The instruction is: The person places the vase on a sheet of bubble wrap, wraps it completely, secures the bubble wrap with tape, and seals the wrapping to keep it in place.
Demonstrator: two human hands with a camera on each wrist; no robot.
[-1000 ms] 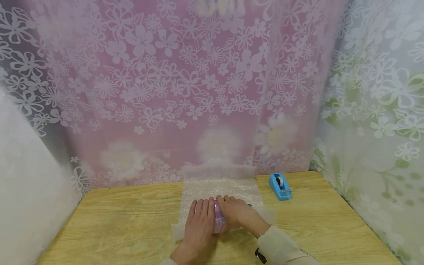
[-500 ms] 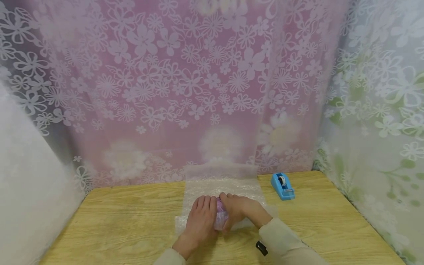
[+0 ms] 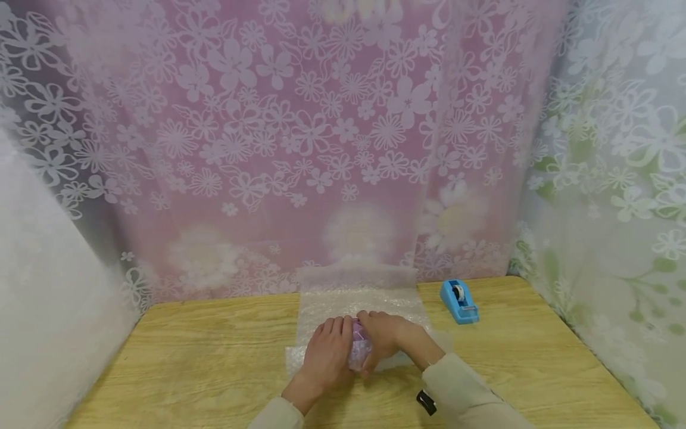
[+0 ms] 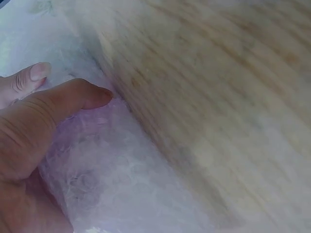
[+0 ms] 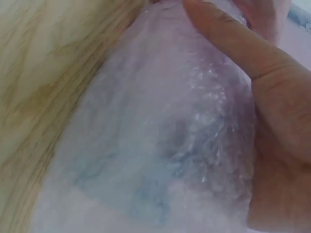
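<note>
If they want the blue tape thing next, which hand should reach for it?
Probably the right hand. The blue tape dispenser stands on that side, nearer to it. The left hand could hold the wrapped purple bundle, which both hands grip now.

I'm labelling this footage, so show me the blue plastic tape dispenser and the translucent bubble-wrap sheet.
Blue plastic tape dispenser [image 3: 460, 303]: head view, middle of its body.
Translucent bubble-wrap sheet [image 3: 358, 298]: head view, flat far part.
</note>
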